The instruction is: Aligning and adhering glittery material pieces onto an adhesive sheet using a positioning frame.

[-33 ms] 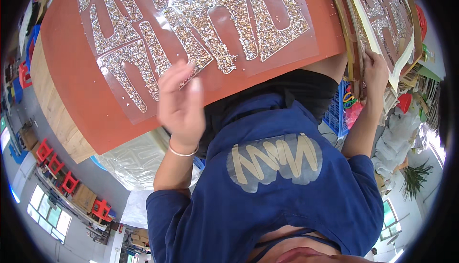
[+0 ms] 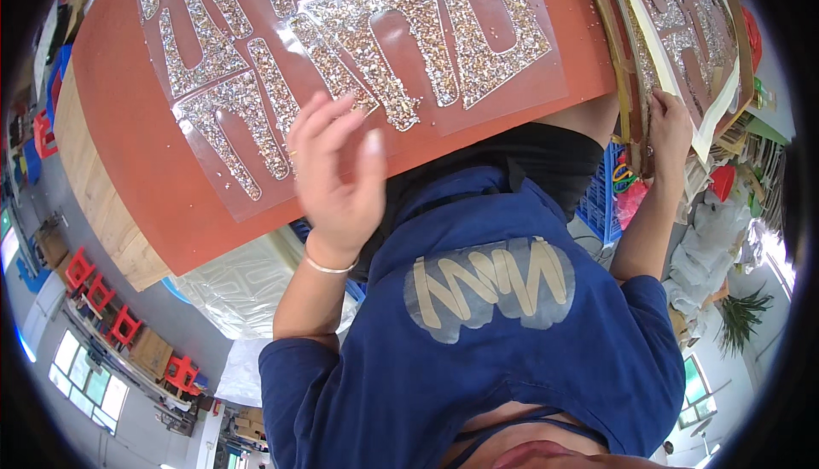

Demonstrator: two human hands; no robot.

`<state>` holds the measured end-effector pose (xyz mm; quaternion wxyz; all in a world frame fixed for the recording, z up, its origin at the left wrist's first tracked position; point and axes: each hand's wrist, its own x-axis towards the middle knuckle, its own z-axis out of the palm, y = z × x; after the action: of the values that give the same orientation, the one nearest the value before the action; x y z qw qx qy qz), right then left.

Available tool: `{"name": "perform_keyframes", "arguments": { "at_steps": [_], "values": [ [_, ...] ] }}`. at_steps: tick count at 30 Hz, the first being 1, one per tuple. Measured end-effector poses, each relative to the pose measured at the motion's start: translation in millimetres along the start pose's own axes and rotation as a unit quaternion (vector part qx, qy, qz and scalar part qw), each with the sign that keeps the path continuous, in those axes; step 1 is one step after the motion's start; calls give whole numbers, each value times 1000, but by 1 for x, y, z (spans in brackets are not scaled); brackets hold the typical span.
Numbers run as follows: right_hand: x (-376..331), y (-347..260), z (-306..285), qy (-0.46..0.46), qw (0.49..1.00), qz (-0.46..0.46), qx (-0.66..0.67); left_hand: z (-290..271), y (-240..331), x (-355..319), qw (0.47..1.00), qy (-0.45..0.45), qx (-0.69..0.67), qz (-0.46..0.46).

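A clear plastic film sheet patterned with bands of silver and gold glitter (image 2: 341, 51) lies flat on the orange-red worktable top (image 2: 136, 170), and as far as the view shows it is already spread out and smooth, its near corner reaching just beyond the fingertips of the left hand (image 2: 337, 174); whether anything is left to press or peel there cannot be told. That hand hangs over the table's near edge with the palm turned toward the sheet, fingers (image 2: 320, 119) loosely spread and slightly curled, gripping nothing; they are blurred, so contact with the film cannot be confirmed. A thin bracelet (image 2: 328, 266) circles the wrist below. The right hand (image 2: 670, 132) reaches far out to the side, arm extended, its fingers bent against the edge of a stack of similar glitter-patterned sheets and boards (image 2: 674, 34); it appears to rest on or pinch that edge, though the grip is too small to make out.
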<state>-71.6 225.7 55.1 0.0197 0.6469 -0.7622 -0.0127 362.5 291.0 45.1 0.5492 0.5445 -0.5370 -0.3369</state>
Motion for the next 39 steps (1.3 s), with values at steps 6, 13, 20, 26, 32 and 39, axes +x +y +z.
{"name": "perform_keyframes", "arguments": {
  "at_steps": [6, 13, 20, 26, 32, 39],
  "values": [
    [-5, -32, -4, 149, 988, -37, -9, 50, -5, -1, 909, -136, 384, 86],
    [-46, -192, 3, -30, 849, -209, 485, 61, -12, -8, 901, -156, 397, 85],
    [-50, -224, 31, 125, 860, -338, 360, 61, -15, -16, 905, -165, 383, 89],
    [-29, -232, 40, 184, 858, -333, 344, 62, -20, -18, 902, -159, 385, 114],
    [-23, -234, 39, 149, 873, -345, 310, 63, -19, -17, 903, -153, 382, 122],
    [-64, -215, 14, 29, 896, -345, 276, 63, -20, -19, 900, -165, 390, 100]
  ]
}}
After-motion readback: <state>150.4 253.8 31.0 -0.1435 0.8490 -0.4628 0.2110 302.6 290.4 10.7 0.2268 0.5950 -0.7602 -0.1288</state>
